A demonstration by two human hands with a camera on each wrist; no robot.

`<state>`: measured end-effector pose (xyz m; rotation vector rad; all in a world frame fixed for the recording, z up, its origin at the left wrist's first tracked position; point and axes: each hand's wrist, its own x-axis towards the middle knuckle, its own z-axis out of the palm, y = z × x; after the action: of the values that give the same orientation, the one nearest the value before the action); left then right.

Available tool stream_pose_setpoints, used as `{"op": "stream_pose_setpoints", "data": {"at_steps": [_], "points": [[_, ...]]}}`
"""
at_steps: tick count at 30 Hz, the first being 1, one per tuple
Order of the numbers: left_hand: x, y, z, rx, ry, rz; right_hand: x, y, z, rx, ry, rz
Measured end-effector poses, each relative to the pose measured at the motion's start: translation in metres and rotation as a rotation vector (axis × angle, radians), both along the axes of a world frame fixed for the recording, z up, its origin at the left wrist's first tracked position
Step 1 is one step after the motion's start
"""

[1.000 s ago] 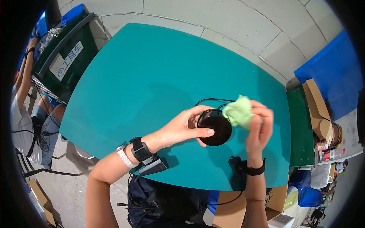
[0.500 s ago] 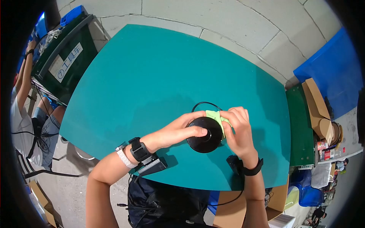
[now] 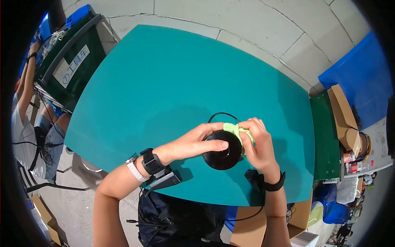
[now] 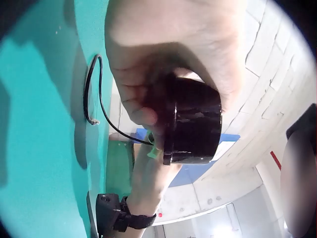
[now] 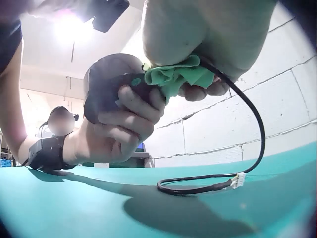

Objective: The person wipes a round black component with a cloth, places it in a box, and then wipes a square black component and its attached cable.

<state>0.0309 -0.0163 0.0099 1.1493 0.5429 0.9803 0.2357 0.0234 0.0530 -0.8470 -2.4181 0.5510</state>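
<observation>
A glossy black round device (image 3: 222,158) is gripped by my left hand (image 3: 189,145), thumb on its top face and fingers curled beneath, as the right wrist view shows. My right hand (image 3: 260,145) pinches a light green cloth (image 3: 233,129) against the device's right side. In the right wrist view the bunched cloth (image 5: 173,77) lies under my right fingers, where a black cable (image 5: 252,106) comes out. The cable loops down to a white connector (image 5: 238,180) near the table. The left wrist view shows the device's side wall (image 4: 195,121) held above the table.
The teal table (image 3: 164,74) lies beneath both hands, with a block wall (image 3: 263,33) behind it. A green cart (image 3: 72,61) and a seated person are at the left. Cardboard (image 3: 343,119) and a blue panel (image 3: 358,78) stand at the right.
My right hand has come left from beside the device, bringing the cloth against its edge. The device has shifted slightly left and down, and its top face has tilted.
</observation>
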Motion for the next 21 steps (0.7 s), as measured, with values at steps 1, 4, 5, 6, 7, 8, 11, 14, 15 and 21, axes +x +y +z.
{"op": "stream_pose_setpoints", "data": {"at_steps": [1,4,5,6,7,8,11,14,15,21], "points": [[0.000,0.000,0.002,-0.008,-0.001,0.005,0.000,0.001,0.001,0.008,-0.016,-0.024],[-0.001,0.002,0.001,-0.006,-0.005,0.017,0.003,0.005,0.001,0.064,-0.029,-0.024],[0.000,0.003,-0.001,0.004,-0.012,0.024,0.005,0.006,0.002,0.113,-0.030,0.000],[-0.002,0.004,-0.002,0.004,-0.013,0.025,0.007,0.008,0.001,0.113,-0.031,0.001],[-0.005,0.005,-0.003,0.002,-0.018,0.029,0.007,0.011,-0.002,0.163,0.034,0.000],[-0.008,0.006,-0.004,-0.002,-0.023,0.032,0.007,0.012,-0.003,0.211,0.099,-0.001],[-0.009,0.004,-0.002,-0.015,-0.026,0.055,0.000,0.009,-0.006,0.229,0.123,0.032],[-0.008,0.002,0.002,-0.039,-0.044,0.029,-0.002,0.003,-0.008,0.134,0.088,-0.022],[-0.008,0.001,0.003,-0.018,-0.018,0.026,-0.002,0.003,-0.008,0.132,0.088,-0.025],[-0.009,0.003,0.004,-0.022,-0.142,0.125,0.001,0.008,-0.002,0.246,0.056,-0.110]]}}
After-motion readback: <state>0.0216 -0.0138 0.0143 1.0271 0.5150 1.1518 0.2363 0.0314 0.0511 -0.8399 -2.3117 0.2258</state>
